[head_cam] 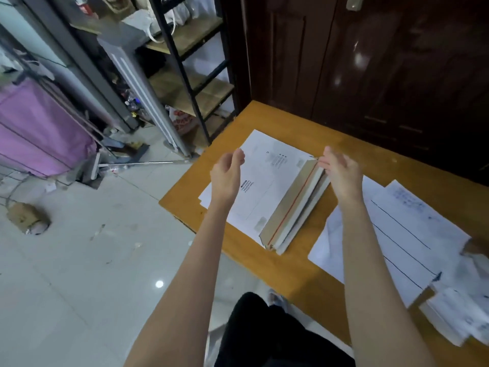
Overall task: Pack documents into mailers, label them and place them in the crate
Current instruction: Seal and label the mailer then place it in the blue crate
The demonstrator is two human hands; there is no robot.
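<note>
On the orange wooden bench [267, 263], white cardboard mailers [267, 192] lie at twelve o'clock. I hold my left hand [227, 176] and right hand [341, 172] relaxed, gripping nothing. Packing seems underway; next I'd lift the flap.

Dim indoor light, glare spots on dark cabinet [370, 56] and floor [159, 284], soft blur, wide-angle bending at edges
</note>
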